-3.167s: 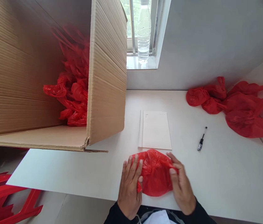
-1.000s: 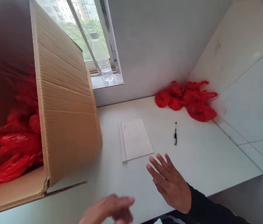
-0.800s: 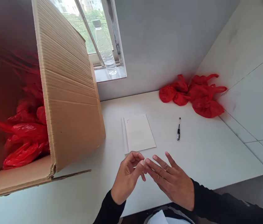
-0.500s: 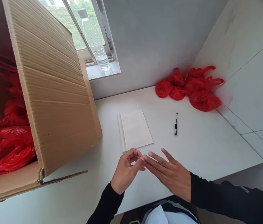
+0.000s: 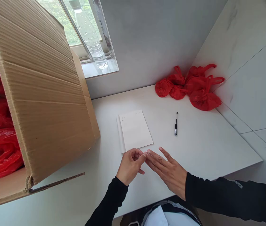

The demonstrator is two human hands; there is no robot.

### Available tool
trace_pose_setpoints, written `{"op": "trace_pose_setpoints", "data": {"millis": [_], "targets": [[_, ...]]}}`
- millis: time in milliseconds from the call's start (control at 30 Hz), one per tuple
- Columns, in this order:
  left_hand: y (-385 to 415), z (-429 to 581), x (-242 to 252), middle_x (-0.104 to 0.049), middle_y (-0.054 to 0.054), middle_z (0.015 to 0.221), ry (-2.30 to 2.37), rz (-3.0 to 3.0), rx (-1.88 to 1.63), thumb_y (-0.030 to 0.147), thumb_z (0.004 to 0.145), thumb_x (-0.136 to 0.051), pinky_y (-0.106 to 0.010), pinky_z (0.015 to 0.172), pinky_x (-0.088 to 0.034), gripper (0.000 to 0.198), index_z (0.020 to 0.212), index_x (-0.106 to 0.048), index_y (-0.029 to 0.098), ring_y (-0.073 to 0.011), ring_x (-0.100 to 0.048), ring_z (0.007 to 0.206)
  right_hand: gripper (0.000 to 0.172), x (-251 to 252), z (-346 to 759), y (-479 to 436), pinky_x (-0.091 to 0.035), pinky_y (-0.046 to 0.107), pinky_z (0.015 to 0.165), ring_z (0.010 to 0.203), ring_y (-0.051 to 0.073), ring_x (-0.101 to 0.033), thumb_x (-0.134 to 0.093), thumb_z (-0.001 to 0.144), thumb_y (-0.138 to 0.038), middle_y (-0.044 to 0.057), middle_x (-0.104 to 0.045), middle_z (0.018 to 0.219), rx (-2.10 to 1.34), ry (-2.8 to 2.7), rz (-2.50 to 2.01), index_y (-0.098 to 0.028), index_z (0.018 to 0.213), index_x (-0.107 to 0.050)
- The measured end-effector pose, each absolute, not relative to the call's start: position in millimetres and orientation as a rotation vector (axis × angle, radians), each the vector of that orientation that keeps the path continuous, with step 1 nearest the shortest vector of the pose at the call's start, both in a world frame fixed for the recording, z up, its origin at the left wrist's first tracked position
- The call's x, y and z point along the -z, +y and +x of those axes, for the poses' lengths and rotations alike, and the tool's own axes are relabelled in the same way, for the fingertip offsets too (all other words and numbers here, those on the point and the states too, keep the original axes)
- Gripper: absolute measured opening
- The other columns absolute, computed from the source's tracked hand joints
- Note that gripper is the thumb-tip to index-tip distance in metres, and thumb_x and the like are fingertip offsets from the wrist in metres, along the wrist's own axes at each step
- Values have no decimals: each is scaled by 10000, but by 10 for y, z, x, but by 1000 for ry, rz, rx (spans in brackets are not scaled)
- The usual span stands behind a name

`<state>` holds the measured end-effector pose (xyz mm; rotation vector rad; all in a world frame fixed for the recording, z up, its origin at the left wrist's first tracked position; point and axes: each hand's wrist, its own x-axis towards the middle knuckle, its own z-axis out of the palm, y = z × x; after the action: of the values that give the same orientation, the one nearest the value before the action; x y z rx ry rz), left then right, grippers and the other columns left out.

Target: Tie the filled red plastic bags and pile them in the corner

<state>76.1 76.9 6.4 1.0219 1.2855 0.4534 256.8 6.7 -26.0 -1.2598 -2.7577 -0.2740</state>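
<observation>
Two empty hands, left hand (image 5: 130,165) curled, right hand (image 5: 168,171) flat; the white paper sheet (image 5: 135,130) could be brushed askew.

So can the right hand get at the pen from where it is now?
Probably yes. The right hand is empty, fingers spread, and the pen lies alone on the table beyond it; only bare tabletop lies between them.

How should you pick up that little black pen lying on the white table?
Probably pinch the small black pen across its thicker dark lower barrel, coming straight down from above. It lies flat on the white table, thin tip pointing away, with bare table on both sides. The right hand is nearer to it than the left hand.
</observation>
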Motion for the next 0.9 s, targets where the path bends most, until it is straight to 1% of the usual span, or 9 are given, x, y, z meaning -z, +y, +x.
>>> {"op": "trace_pose_setpoints", "data": {"millis": [167,267,400,467,533,633,700,800,900], "targets": [[817,696,-138,-455,62,551,1143,934,-394,429,763,-752,-329,552,-617,327,714,-556,171,-83,-437,495,822,171,2603,76,77,561,1243,1522,276,-92,-448,686,0,69,-278,1617,243,-2742,-1240,-93,1498,-360],[865,637,-211,-506,24,647,1041,858,-331,461,791,-712,-363,568,-628,334,722,-562,171,-108,-508,564,838,108,2617,67,75,562,1242,1522,266,-90,-459,689,6,55,-258,1624,247,-2731,-1228,-115,1510,-340],[907,599,-259,-563,-22,774,984,812,-278,483,855,-617,-371,595,-631,323,782,-584,170,-142,-581,670,857,98,2618,49,47,545,1252,1523,249,-92,-454,676,8,40,-265,1622,252,-2715,-1248,-129,1513,-337],[913,597,-244,-577,-29,779,1000,831,-255,466,861,-611,-373,602,-632,308,792,-590,167,-149,-595,683,867,117,2618,35,49,546,1251,1521,252,-105,-450,668,4,50,-267,1621,232,-2733,-1228,-119,1517,-324],[914,599,-209,-580,-21,744,1043,872,-234,419,831,-661,-364,592,-631,268,784,-591,164,-149,-595,670,860,142,2615,16,30,544,1255,1521,257,-107,-450,665,-11,71,-283,1615,208,-2756,-1203,-93,1513,-327],[915,600,-138,-577,-4,696,1108,948,-205,353,779,-715,-339,541,-622,230,762,-590,161,-141,-586,620,805,180,2597,-14,-122,502,1270,1524,241,-88,-479,661,-60,86,-386,1565,167,-2745,-1173,-63,1463,-411],[913,593,-92,-578,0,679,1133,993,-186,336,769,-719,-317,499,-609,220,752,-591,158,-137,-584,589,755,200,2585,-27,-223,460,1261,1526,223,-58,-522,655,-102,78,-444,1528,159,-2739,-1154,-79,1409,-491],[897,575,-34,-584,-1,664,1164,1047,-174,338,772,-719,-275,434,-574,220,755,-597,155,-132,-578,548,684,212,2598,-25,-259,452,1253,1528,236,-11,-605,627,-151,60,-456,1518,195,-2793,-1137,-120,1310,-600],[874,555,-7,-567,10,616,1172,1066,-188,339,782,-718,-232,383,-533,229,738,-590,153,-119,-559,498,600,201,2658,-1,-249,491,1253,1524,279,-34,-645,623,-175,32,-442,1526,213,-2900,-1061,-156,1222,-667]]}}
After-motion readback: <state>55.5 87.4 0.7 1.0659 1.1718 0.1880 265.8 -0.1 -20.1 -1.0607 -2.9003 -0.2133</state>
